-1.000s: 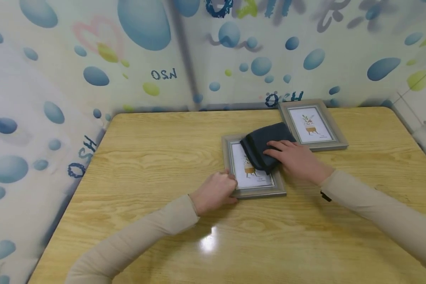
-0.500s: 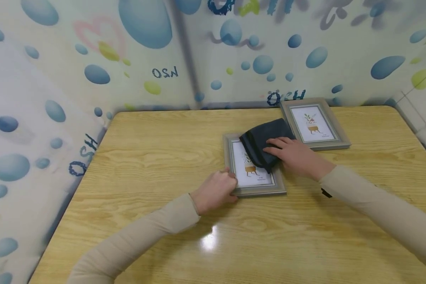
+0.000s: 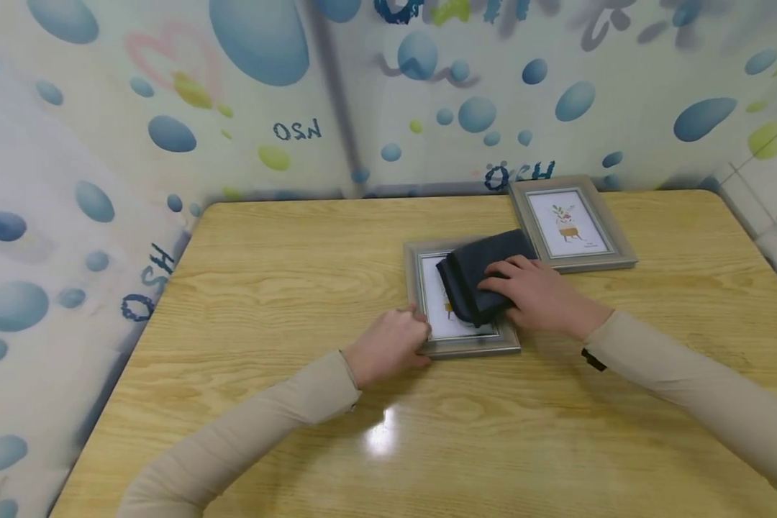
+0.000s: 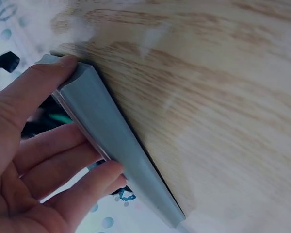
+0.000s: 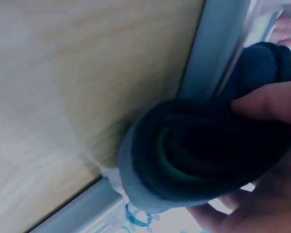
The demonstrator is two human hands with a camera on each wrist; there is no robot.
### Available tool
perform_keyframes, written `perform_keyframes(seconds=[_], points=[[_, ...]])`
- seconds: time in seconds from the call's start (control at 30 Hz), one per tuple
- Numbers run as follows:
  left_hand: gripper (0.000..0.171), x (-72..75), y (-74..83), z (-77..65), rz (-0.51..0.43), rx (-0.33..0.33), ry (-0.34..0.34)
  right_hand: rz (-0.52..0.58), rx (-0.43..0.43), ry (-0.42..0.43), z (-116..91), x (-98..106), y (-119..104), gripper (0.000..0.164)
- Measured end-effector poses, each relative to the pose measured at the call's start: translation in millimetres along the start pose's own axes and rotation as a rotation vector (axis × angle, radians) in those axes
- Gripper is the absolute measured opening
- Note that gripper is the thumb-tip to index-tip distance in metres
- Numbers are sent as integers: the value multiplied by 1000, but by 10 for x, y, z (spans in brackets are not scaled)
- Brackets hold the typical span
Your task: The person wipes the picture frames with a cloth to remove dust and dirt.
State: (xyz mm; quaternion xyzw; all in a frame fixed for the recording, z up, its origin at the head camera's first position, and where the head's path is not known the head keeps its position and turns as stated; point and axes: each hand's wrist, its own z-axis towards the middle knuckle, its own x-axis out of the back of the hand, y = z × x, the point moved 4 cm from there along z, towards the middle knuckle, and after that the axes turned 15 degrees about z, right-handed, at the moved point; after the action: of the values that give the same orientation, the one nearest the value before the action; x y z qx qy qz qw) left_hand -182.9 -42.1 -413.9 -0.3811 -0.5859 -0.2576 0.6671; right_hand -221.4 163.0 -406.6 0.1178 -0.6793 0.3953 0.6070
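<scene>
A grey picture frame (image 3: 466, 348) lies flat at mid-table, showing a white print of a potted plant. My left hand (image 3: 388, 348) grips its near-left corner; in the left wrist view the thumb (image 4: 63, 68) lies on the corner and the fingers bear on the inner edge of the moulding. A folded dark navy cloth (image 3: 479, 262) covers much of the print and the frame's upper right side. My right hand (image 3: 544, 296) holds this cloth, fingers on top. In the right wrist view the thumb (image 5: 266, 101) presses its thick, rolled fold (image 5: 203, 145).
A second, similar picture frame (image 3: 611, 234) lies behind on the right, near the table's back edge, close to the cloth. The wood-grain table (image 3: 285, 288) meets a patterned wall (image 3: 362, 108) at the back.
The right hand has moved the cloth slightly toward the near side, down over the print, covering more of the plant. The left hand keeps its hold on the frame's corner.
</scene>
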Motion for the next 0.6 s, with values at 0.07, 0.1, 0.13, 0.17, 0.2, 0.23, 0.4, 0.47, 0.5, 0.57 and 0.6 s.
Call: perform_keyframes(seconds=[0.07, 0.1, 0.13, 0.17, 0.2, 0.23, 0.4, 0.47, 0.5, 0.57, 0.6], points=[[29, 3, -1, -8, 10, -4, -6, -11, -17, 12, 100, 21, 84, 42], [29, 3, -1, -12, 13, -4, -10, -13, -29, 15, 144, 27, 125, 43], [30, 1, 0, -13, 13, -4, -15, -12, -40, 20, 185, 30, 170, 44], [31, -3, 1, -13, 15, -4, -17, -6, -52, 22, 217, 32, 210, 44], [31, -5, 2, -13, 19, -3, -18, -3, -60, 24, 242, 31, 241, 45], [32, -8, 2, -12, 23, -2, -19, -3, -64, 21, 257, 29, 264, 45], [32, -11, -2, -6, 36, 4, -19, 5, -51, -9, 159, 5, 227, 45], [32, -16, -6, 2, 30, 8, -20, 11, -33, -19, 49, -8, 151, 45], [31, -16, -9, 5, 28, 11, -21, 22, -23, -24, -10, -13, 101, 44], [31, -16, -13, 12, 20, 12, -26, 41, -4, -31, -135, -27, -7, 43], [31, -19, -13, 14, 19, 10, -27, 54, 6, -38, -195, -35, -63, 42]])
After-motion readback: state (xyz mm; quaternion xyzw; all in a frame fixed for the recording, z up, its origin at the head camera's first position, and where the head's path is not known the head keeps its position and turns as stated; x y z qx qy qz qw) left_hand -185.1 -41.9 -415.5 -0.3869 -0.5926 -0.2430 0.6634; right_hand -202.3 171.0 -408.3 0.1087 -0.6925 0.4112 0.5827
